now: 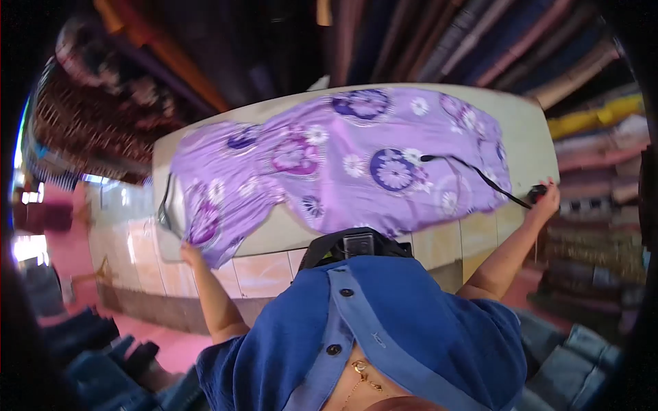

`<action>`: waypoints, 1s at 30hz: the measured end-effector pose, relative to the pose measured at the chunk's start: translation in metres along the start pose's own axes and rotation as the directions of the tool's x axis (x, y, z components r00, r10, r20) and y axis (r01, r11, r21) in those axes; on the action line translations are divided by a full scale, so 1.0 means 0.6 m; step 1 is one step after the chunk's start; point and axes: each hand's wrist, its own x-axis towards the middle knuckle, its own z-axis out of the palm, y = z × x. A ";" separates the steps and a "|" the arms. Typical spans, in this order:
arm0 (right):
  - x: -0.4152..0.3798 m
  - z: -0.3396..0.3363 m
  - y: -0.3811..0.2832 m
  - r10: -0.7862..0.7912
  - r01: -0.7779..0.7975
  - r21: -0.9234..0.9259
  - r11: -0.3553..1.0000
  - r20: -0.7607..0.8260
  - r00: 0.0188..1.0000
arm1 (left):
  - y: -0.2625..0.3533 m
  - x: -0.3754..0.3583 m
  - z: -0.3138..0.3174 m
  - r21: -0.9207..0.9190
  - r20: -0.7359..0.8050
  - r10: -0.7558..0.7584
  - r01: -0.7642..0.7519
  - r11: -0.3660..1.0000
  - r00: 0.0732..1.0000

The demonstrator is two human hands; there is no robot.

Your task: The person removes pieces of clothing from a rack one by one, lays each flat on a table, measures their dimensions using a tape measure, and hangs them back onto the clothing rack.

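Observation:
A light purple floral garment (343, 164), printed with dark purple circles and white flowers, lies spread across a pale tabletop (538, 147). At its lower left corner my left hand (189, 254) is closed on the fabric edge. A thin dark loop (164, 198) shows beside that end of the garment. My right hand (547, 200), at the table's right end, is closed around a small black object (536, 194) whose kind is blurred. From there a black strap (490, 181) runs leftward over the garment, ending on the fabric near a dark purple circle.
Rows of hanging clothes (439, 41) crowd the far side. Patterned garments (89, 116) hang at the left, and folded stacks (603, 164) fill the right. Folded jeans (89, 342) lie at the lower left. A black bag (353, 245) sits at my waist against the table's near edge.

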 end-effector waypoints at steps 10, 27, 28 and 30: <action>0.037 -0.212 0.038 -0.002 0.084 -0.548 0.832 0.149 0.989 | 0.173 -0.093 -0.002 0.649 -0.098 0.159 -0.058 0.759 0.982; 0.035 -0.211 0.359 0.735 -0.478 -0.597 0.644 0.308 0.604 | 0.619 -0.561 0.111 -0.265 0.331 0.904 -0.893 0.365 0.271; 0.037 -0.214 0.359 0.737 -0.479 -0.600 0.641 0.306 0.602 | 0.636 -0.575 0.117 -0.305 0.334 0.909 -0.884 0.356 0.250; 0.039 -0.220 0.361 0.814 -0.572 -0.595 0.564 0.284 0.507 | 0.681 -0.604 0.130 -0.360 0.347 0.912 -0.866 0.347 0.221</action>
